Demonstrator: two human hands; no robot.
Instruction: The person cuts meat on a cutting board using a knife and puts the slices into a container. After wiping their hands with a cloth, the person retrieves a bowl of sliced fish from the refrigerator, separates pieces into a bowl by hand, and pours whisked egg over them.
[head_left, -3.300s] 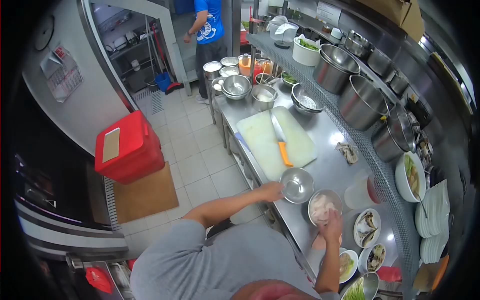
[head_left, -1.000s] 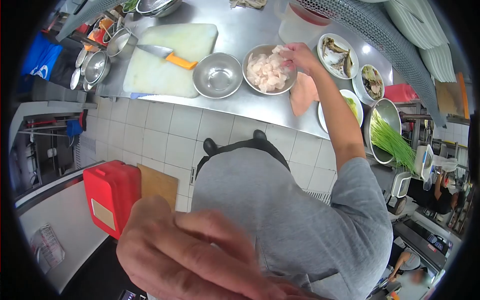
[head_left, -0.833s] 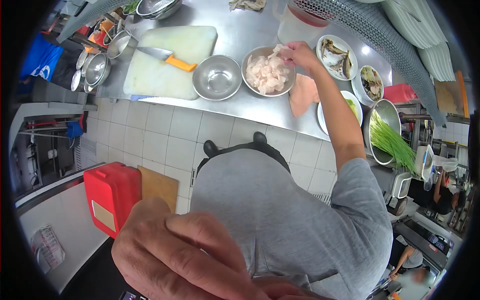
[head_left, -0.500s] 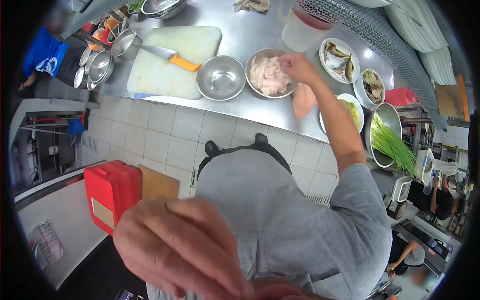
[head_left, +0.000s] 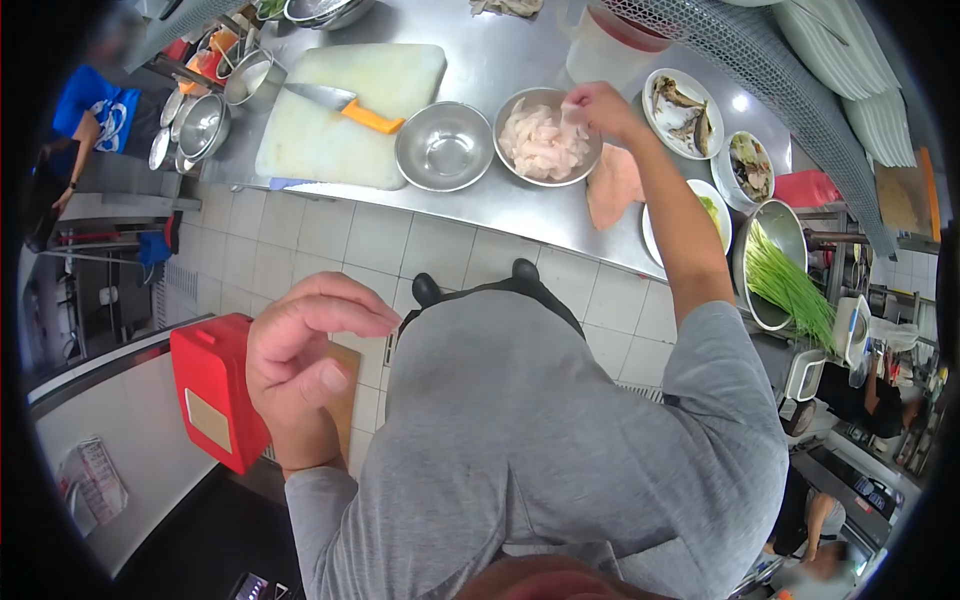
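Observation:
A steel bowl (head_left: 503,101) of pale pink raw meat slices (head_left: 540,145) stands near the counter's front edge. Over its right rim, my right hand (head_left: 598,106) pinches a meat slice (head_left: 574,116) between thumb and fingers. Just beside that bowl, under my right forearm, a larger flat pink piece (head_left: 614,188) lies on the counter. My left hand (head_left: 312,350) is raised in front of my body, well away from the counter, its fingers curved and apart from the thumb, with nothing in it. Left of the meat, a second steel bowl (head_left: 444,146) has nothing in it.
A knife (head_left: 370,117) with an orange handle rests on white cutting boards (head_left: 330,155). To the right are a plate of fish remains (head_left: 685,120), a bowl of food scraps (head_left: 746,165) and a bowl of green stalks (head_left: 785,275). A red container (head_left: 222,390) stands lower left; other people work nearby.
My left hand has dropped back from close to the camera, and its fingers have parted. My right hand has risen slightly at the bowl and now shows a slice in its fingers.

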